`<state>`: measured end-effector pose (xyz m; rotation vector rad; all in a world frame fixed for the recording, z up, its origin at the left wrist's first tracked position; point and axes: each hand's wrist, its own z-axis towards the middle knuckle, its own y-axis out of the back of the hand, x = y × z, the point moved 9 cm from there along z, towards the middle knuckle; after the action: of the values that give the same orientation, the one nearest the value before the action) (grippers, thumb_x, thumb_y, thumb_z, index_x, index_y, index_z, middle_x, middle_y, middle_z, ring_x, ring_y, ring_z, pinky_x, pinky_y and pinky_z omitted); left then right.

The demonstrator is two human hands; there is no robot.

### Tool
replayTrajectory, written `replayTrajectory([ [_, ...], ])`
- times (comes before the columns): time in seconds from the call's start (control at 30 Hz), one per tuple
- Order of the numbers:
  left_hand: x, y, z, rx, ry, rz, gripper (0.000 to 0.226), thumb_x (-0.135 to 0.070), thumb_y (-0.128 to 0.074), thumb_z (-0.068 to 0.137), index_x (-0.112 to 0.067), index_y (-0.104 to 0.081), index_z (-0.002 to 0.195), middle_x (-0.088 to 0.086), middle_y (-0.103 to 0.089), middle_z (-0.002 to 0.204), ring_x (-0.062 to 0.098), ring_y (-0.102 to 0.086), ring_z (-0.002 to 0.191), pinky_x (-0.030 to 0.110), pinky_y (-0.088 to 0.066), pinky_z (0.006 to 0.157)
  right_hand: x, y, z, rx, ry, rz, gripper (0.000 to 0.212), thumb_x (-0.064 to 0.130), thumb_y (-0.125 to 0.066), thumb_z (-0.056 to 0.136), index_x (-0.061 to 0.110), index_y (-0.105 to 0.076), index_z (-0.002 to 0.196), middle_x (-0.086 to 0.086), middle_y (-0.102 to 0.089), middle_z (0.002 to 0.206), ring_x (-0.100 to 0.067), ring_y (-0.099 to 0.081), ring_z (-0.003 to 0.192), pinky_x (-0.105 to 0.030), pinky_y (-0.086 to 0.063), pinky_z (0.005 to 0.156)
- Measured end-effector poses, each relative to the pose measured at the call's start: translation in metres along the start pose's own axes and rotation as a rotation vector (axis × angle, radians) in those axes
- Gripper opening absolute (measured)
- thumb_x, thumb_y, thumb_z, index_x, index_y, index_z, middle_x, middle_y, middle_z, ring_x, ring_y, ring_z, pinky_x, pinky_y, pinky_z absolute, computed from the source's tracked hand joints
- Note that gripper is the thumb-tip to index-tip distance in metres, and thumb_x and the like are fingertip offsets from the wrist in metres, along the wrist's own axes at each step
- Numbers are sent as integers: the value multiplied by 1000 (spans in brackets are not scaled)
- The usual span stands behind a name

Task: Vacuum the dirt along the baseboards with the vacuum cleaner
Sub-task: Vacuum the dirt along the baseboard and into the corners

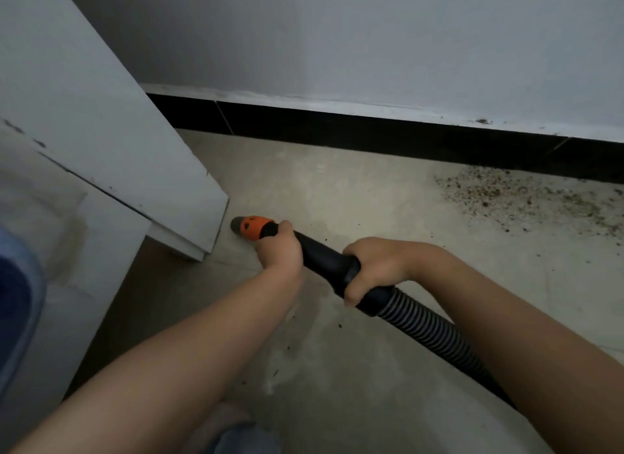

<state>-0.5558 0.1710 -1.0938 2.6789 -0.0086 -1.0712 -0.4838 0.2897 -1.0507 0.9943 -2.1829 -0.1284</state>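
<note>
A black vacuum hose handle (324, 256) with an orange nozzle tip (253, 226) points left, low over the beige floor. My left hand (282, 251) grips it just behind the orange part. My right hand (374, 267) grips the black handle further back, where the ribbed hose (425, 328) begins and runs to the lower right. A black baseboard (337, 125) runs along the foot of the white wall. A patch of brown dirt (513, 196) lies on the floor against the baseboard at the right, well away from the nozzle.
A white cabinet or door panel (111, 142) stands at the left, its lower corner close to the nozzle tip. A few dark specks (287, 349) lie on the floor between my arms. A blue cloth edge (17, 301) shows at the far left.
</note>
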Motion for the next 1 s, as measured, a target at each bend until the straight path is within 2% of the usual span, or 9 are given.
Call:
replayTrajectory([
  [0.1,-5,13,4,1,-20,-15,50,-28,-52,92,0,-41,132,19,-55,124,34,-55,110,45,-46,98,12,-12,10,-17,21,9,39,24,-75,71,6,-61,103,-6,-63,97,-19,-61,83,-32,-53,73],
  [0.23,3,17,-9,20,-3,-45,51,-28,-50,93,0,-39,135,21,-53,127,35,-54,112,46,-45,98,11,-13,-2,29,16,-31,37,25,-76,70,8,-59,99,-7,-65,96,-20,-64,83,-33,-54,73],
  [0.37,29,13,-40,93,98,-50,47,-29,-45,97,-3,-36,136,17,-52,125,33,-53,112,38,-48,80,-2,-16,-31,84,-16,-122,43,29,-78,68,8,-60,101,-4,-64,92,-21,-65,86,-35,-54,73],
  [0.43,36,5,-54,140,113,-22,46,-30,-43,98,-4,-37,135,14,-52,122,30,-53,110,36,-47,77,-10,-20,-45,81,-45,-144,45,31,-78,68,9,-60,102,-3,-63,92,-20,-64,86,-32,-53,71],
  [0.57,44,-21,-67,217,113,35,51,-38,-40,98,-4,-36,136,16,-53,127,33,-54,112,44,-47,96,-28,-18,-66,33,-99,-173,47,35,-77,67,9,-60,102,-5,-65,95,-21,-65,85,-34,-55,72],
  [0.63,44,-37,-71,237,92,64,53,-40,-39,97,-3,-37,135,18,-53,127,34,-54,113,46,-44,100,-39,-13,-73,2,-124,-156,45,35,-77,67,10,-59,100,-4,-65,92,-20,-65,83,-35,-55,72],
  [0.8,42,-63,-74,261,50,130,56,-42,-39,97,-3,-35,137,18,-53,128,35,-52,115,46,-43,101,-56,-7,-86,-60,-168,-102,44,33,-77,69,10,-57,101,-5,-64,96,-20,-64,86,-34,-54,74],
  [0.93,55,-59,-88,290,94,133,55,-41,-36,98,-3,-35,137,15,-55,117,30,-54,108,44,-44,99,-59,-13,-97,28,-203,-124,45,32,-78,66,11,-59,100,-6,-65,95,-22,-66,85,-40,-57,77],
  [1.0,61,-52,-102,312,132,117,53,-40,-34,99,-3,-35,137,12,-53,110,27,-53,103,40,-47,91,-59,-19,-104,75,-217,-129,44,31,-79,65,11,-61,100,-7,-68,94,-23,-68,84,-42,-58,77],
])
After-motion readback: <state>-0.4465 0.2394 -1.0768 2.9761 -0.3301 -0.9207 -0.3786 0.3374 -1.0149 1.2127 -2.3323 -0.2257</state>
